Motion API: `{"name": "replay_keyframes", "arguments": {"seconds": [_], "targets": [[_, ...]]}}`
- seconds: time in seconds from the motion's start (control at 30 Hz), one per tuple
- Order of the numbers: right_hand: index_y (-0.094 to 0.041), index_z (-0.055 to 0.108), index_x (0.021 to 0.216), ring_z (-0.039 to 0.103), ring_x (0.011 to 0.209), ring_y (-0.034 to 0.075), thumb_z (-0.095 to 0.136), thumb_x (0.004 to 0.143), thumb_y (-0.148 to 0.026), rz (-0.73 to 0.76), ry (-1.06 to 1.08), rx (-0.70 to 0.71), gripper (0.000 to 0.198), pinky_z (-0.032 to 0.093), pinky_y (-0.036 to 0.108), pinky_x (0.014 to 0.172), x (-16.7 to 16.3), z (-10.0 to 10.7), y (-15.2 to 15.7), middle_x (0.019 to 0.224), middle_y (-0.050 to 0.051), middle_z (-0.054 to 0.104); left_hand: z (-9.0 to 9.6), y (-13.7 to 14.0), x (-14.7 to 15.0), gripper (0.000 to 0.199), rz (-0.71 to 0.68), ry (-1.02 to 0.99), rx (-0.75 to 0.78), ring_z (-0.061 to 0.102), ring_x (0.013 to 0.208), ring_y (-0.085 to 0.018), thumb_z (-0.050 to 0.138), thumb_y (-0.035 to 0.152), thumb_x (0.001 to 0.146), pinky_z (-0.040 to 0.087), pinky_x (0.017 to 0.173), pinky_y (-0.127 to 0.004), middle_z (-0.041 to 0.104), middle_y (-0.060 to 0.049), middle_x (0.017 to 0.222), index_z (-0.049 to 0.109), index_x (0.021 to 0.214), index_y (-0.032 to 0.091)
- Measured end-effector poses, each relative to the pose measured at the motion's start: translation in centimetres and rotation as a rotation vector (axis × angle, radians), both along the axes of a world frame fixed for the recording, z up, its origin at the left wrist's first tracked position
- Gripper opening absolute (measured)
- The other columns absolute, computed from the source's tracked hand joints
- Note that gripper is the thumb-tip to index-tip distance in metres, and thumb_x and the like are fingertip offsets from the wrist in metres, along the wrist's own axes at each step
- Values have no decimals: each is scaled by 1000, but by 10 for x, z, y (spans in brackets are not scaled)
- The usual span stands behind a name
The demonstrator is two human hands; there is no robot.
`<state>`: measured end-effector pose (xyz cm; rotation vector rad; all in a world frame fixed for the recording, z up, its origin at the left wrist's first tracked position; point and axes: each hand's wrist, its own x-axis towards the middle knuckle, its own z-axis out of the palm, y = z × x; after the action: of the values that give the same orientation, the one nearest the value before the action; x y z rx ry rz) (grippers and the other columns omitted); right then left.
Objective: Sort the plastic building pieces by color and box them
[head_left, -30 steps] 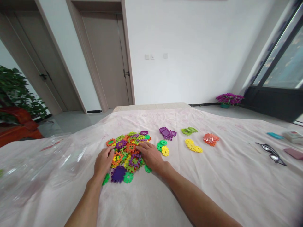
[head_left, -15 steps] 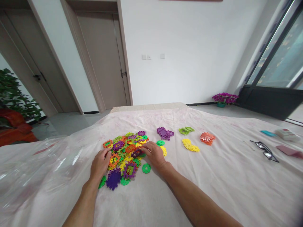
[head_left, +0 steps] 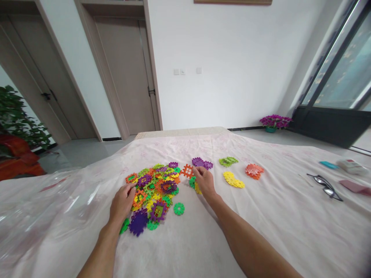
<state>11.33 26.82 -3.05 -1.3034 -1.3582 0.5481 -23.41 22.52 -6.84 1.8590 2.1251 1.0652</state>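
My right hand pinches an orange square interlocking piece with windowed openings, held up right of the pile. A heap of plastic interlocking pieces in purple, orange, green and yellow lies on the cloth. At its left edge rests my left hand, fingers loosely extended against the pieces and apparently holding none. Beneath my right hand, a green piece and a yellow piece are partly hidden. A green round piece lies alone nearer to me.
Sorted groups lie to the right: purple pieces, lime pieces, yellow discs and orange squares. Farther right are glasses and a pink cloth-like item. Clear plastic bags spread at the left.
My right hand has moved right and slightly up from the pile, with an orange square piece now showing in its fingers. My left hand stays nearly still.
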Motion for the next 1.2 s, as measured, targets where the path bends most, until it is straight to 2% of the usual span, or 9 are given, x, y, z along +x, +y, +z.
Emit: {"name": "replay_keyframes", "arguments": {"seconds": [0.37,0.6,0.7,0.93,1.03,1.1,1.2], "targets": [[-14,71,84,58,53,16,58,77,-60,-179,231,-87,48,44,25,50,57,-11,22,61,2,64,0,0,0,47,-10,-3,-15,58,123,-24,38,45,92,43,106,-37,65,-8,130,68,119,22],[-14,70,81,59,51,14,63,74,-57,-303,355,-79,44,46,23,46,97,-13,28,62,1,64,1,0,1,49,-3,0,-36,57,124,-26,37,48,92,42,108,-40,64,-9,130,68,119,21],[-15,69,81,59,51,13,64,74,-53,-396,412,-50,40,48,22,46,115,-11,29,62,0,63,0,0,0,50,-3,-5,-46,56,124,-26,37,49,92,41,108,-40,64,-9,131,67,120,21],[-15,66,81,56,50,11,65,74,-43,-666,636,128,29,50,23,46,175,-9,28,61,-3,58,-5,2,-3,52,-7,12,-49,57,124,-26,37,50,91,42,108,-39,63,-9,132,67,121,21],[-15,63,94,55,50,10,64,75,-37,-826,752,187,29,49,23,45,201,-13,27,67,-3,58,-6,3,-4,52,7,19,-55,57,125,-26,36,51,91,42,108,-40,63,-8,133,67,121,22],[-16,59,110,57,52,10,63,75,-34,-900,755,229,39,48,21,46,209,-15,28,74,-3,58,-6,4,-4,52,16,22,-59,57,125,-26,36,51,91,43,107,-40,63,-8,133,68,121,23],[-17,57,121,59,57,11,61,75,-32,-864,649,265,49,47,21,49,200,-15,30,77,-3,59,-5,4,-3,53,20,28,-58,58,124,-27,36,51,90,44,106,-40,63,-8,132,68,121,22]]}}
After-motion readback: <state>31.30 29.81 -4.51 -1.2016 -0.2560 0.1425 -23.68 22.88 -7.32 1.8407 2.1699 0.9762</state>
